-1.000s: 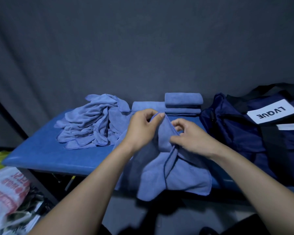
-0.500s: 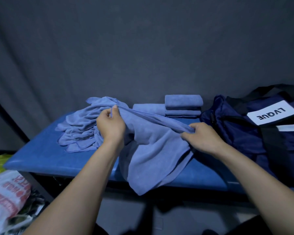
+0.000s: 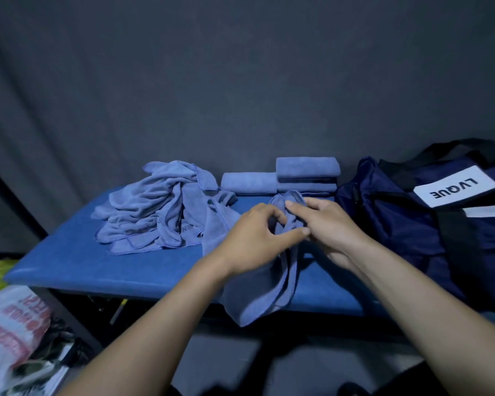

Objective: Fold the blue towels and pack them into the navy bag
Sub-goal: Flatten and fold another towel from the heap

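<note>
**Mid-fold: 1 towel in hand, bag not yet loaded**

Far left, below the bench: a white printed sack (image 3: 9,332) on the floor, with something yellow just behind it. Not part of the job.

On the blue bench (image 3: 77,267), left half: a loose heap of unfolded blue towels (image 3: 152,207), rumpled, edges overlapping. Count inside the heap cannot be told.

Centre: the working towel (image 3: 257,295) drapes over the front edge of the bench, upper end gathered between both hands. Left hand (image 3: 252,238) has fingers curled, thumb and forefinger pinching a bunched hem. Right hand (image 3: 329,224) meets it from the other side, fingertips pinching the same gathered cloth; the 2 hands touch or nearly touch. Judgement: this is the step of finding and matching corners, the fold proper not yet made. The next move likely calls for drawing the hands apart along the hem to pull the edge taut, then laying the towel flat on open bench before doubling it.

Behind the hands, against the backdrop: folded towels (image 3: 306,174), 1 low block and beside it a taller stack, apparently 3 high.

Right: the navy bag (image 3: 389,224), standing on the bench end, white "LVQUE" label uppermost. Its opening and contents cannot be seen from here; no towel shows in it.
</note>
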